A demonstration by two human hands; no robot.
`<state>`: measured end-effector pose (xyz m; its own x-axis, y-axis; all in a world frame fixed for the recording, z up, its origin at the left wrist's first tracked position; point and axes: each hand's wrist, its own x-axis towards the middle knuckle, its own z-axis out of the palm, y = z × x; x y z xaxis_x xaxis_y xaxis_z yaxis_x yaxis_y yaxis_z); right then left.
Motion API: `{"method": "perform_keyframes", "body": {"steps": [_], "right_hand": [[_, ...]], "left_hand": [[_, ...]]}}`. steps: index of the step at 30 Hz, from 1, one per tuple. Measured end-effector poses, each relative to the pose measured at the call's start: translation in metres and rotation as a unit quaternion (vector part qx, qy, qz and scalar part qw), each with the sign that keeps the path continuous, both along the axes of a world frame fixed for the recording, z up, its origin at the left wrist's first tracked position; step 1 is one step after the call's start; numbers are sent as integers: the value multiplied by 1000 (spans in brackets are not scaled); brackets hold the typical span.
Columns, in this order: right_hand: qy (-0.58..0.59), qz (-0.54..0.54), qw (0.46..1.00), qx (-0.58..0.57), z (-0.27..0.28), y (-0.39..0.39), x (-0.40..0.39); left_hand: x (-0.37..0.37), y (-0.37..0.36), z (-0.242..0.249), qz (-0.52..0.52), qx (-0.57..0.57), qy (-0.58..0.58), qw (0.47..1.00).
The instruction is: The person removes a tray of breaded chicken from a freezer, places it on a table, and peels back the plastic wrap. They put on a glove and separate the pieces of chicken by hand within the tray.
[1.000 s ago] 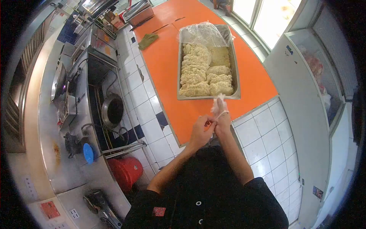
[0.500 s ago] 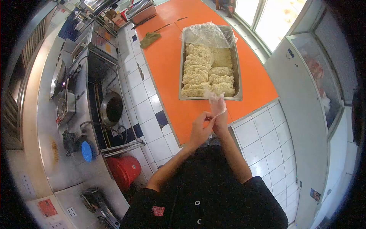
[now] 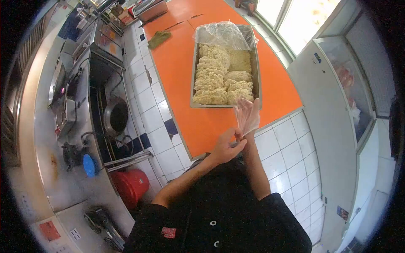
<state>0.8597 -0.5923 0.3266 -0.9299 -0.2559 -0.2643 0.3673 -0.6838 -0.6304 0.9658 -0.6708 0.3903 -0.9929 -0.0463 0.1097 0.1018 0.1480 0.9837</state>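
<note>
A clear disposable plastic glove covers my right hand, which is raised near the front edge of the table with its fingers stretched and apart. My left hand pinches the glove's cuff at the right wrist. Just beyond the hands is a deep metal tray holding stacked, pale, crumb-coated pieces of food. Crumpled clear plastic sheeting lies over the tray's far end. Neither hand holds any of the food.
The tray stands on an orange table. A green cloth lies at its far left. On the left are a stove with a wok and a red bucket. A white refrigerator stands on the right.
My right hand has opened its fingers inside the glove and turned slightly rightward. The left hand still pinches the cuff, which is now stretched. The whole view has shifted a little.
</note>
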Motion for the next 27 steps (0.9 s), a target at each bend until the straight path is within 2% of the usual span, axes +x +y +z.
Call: {"method": "perform_keyframes", "body": {"steps": [2,3,5,8,9,12,14,15,17,18,19,20,21,22,23,24,26,27], "right_hand": [[24,21,995,-97,25,9,-1],[55,78,975,-200,26,11,-3],[108,190,889,-402,26,14,-9],[76,180,925,-326,32,24,-14],[152,224,904,-332,35,23,-18],[-82,48,908,-409,44,31,-29],[19,48,984,-173,58,25,-41],[74,42,995,-53,66,24,-46],[29,47,996,-71,85,27,-65],[8,47,995,-82,89,32,-77],[60,70,992,-84,77,41,-93],[93,65,994,0,66,46,-113],[121,59,987,85,54,50,-133],[114,21,958,261,35,62,-148],[135,-29,960,244,-70,93,-190],[84,-27,937,339,-58,85,-189],[-111,87,927,348,-25,60,-198],[-98,93,933,333,-51,57,-210]], "left_hand": [[-3,7,5,-17,0,-10,1000],[-5,10,3,-21,9,-15,1000],[-9,17,-3,-20,29,-21,999],[-14,27,-8,-14,44,-26,999],[-13,30,-4,-20,39,-33,998],[-18,34,-1,-24,27,-6,999],[-29,33,2,-18,30,15,999],[-34,33,3,-14,39,16,999],[-40,31,-6,-34,70,-5,997],[-37,33,-21,23,92,-57,994],[-34,35,-41,78,112,-103,985],[-35,32,-62,133,128,-141,973],[-37,24,-92,162,177,-237,942],[-38,17,-115,191,230,-330,895],[-42,9,-116,237,237,-329,883],[-46,2,-110,280,249,-329,867],[-64,-13,-93,329,338,-320,822],[-71,-18,-92,348,385,-318,793]]}}
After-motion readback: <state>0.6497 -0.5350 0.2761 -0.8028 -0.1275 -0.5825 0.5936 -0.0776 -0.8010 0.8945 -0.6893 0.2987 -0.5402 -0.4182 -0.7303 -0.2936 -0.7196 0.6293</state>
